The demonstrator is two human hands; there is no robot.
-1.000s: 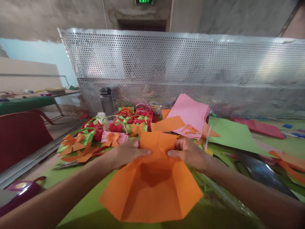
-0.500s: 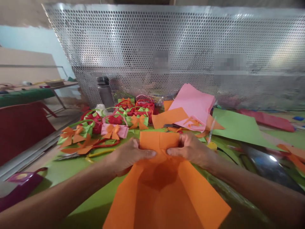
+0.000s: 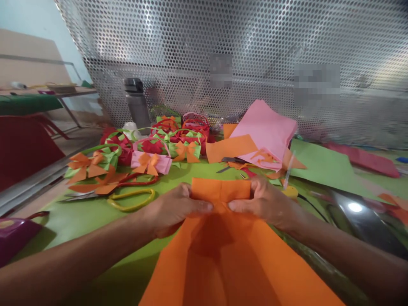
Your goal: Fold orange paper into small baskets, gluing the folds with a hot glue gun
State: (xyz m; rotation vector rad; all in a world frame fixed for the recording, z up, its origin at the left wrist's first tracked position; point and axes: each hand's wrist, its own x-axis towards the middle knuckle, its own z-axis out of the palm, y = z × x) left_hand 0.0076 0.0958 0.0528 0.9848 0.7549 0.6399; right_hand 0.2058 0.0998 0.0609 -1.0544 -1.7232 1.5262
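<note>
Plainly, the orange paper (image 3: 223, 259) is creased — flaring toward its near end.

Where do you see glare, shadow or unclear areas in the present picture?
In the head view: a white glare spot on the dark glossy object; a shadow across the orange paper; bright reflections and two pixelated patches on the perforated metal panel.

White glare spots the glossy black device (image 3: 368, 223); shadow darkens the orange paper (image 3: 223, 242).
</note>
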